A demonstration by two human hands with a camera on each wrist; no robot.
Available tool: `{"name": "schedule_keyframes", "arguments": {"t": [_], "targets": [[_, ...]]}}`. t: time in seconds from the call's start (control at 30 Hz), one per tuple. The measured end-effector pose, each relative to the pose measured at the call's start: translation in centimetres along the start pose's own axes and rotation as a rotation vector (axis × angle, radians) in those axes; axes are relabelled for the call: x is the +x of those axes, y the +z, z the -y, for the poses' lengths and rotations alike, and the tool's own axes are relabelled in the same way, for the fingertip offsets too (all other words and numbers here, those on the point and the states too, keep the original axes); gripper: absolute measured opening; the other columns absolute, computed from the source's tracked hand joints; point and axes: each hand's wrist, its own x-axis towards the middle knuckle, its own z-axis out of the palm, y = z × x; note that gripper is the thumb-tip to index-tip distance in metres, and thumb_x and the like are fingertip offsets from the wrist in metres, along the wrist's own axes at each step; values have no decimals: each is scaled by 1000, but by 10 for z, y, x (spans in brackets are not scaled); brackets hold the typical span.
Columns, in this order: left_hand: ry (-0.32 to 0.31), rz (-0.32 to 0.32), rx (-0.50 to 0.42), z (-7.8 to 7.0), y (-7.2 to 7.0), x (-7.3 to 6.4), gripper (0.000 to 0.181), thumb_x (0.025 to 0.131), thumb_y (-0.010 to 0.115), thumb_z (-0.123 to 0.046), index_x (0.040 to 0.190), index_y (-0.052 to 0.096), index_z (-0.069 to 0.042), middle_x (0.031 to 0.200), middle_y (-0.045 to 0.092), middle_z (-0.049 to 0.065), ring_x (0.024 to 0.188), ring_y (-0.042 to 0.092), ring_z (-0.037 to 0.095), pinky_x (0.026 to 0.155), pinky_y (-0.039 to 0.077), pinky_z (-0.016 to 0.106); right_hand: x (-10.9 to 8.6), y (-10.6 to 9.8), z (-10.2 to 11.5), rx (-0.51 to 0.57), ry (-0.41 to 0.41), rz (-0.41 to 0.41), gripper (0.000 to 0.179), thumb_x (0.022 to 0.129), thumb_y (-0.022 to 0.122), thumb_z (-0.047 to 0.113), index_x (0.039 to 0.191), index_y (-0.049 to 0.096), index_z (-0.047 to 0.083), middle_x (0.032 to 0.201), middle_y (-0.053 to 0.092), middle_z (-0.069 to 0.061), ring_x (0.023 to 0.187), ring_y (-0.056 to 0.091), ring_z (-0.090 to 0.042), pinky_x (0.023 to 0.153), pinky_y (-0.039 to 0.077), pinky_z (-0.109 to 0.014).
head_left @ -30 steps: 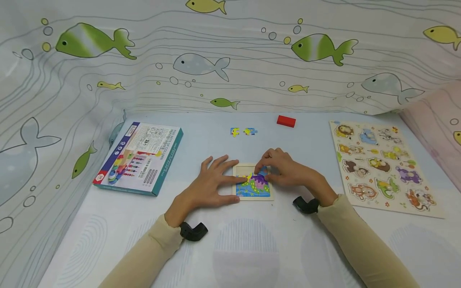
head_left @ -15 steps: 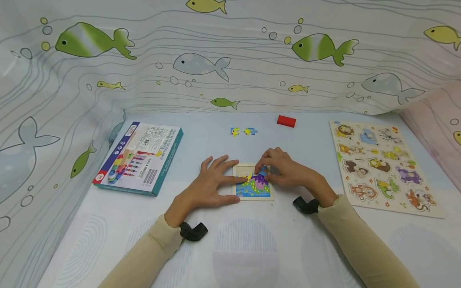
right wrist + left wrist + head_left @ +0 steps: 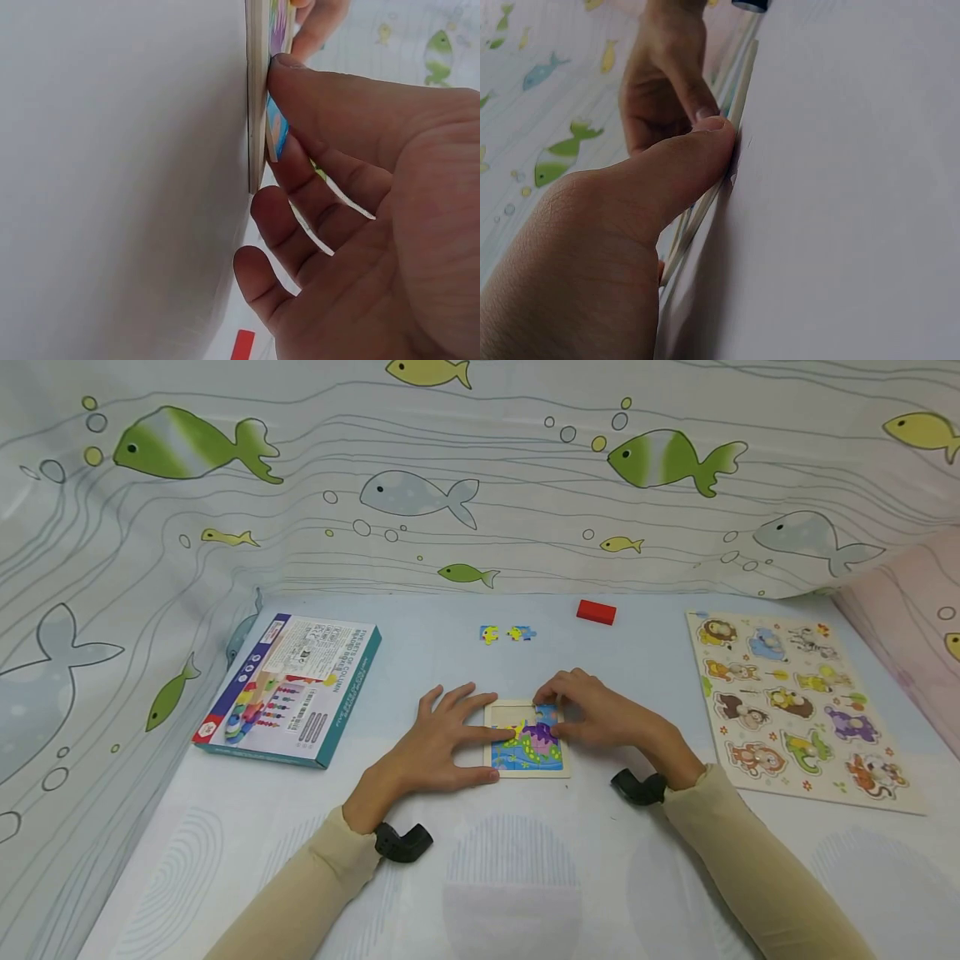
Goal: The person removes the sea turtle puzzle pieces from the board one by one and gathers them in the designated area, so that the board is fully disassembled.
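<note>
A small wooden jigsaw board (image 3: pixel 528 774) with a blue, purple and green picture lies between the hands in the head view. The left hand (image 3: pixel 435 743) is spread over its left side, index fingertip on the picture and thumb at the near left corner. At the board's upper right, the right hand (image 3: pixel 596 710) pinches a blue puzzle piece (image 3: pixel 546 714) between thumb and fingers. In the right wrist view this puzzle piece (image 3: pixel 277 142) stands slightly tilted out from the board's edge (image 3: pixel 257 112). Light bare wood shows along the board's upper left.
Two loose puzzle pieces (image 3: pixel 520 633) lie beyond the board, with a red block (image 3: pixel 596 612) to their right. A boxed toy (image 3: pixel 288 689) is at left. On the right lies a wooden animal puzzle (image 3: pixel 802 714). A fish-patterned cloth (image 3: pixel 420 543) rises behind.
The right hand's fingertips have shifted slightly right at the board's upper right, showing more of the blue piece. The left hand stays in place.
</note>
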Motion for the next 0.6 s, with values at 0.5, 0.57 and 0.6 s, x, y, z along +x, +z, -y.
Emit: {"name": "schedule_keyframes", "arguments": {"t": [0.5,0.57,0.6], "targets": [[-3,3,6,0,1,0,55,87,64,-65,138,62,-44,163,40,2,155,24,36,119,10,70,-1,-4,-1,35,23,17,40,89,77,11,128,70,18,114,65,1,103,54,-18,92,48,-38],[-4,5,6,0,1,0,55,87,64,-65,138,62,-44,163,40,2,155,24,36,119,10,70,0,-4,-2,41,21,18,41,89,77,12,129,70,18,113,65,1,101,54,-18,90,48,-37],[-4,6,8,0,1,0,55,87,64,-65,138,62,-45,163,40,2,155,24,35,119,10,70,0,-4,-2,44,20,18,41,89,78,12,129,70,19,112,65,1,100,54,-18,89,48,-37]]}}
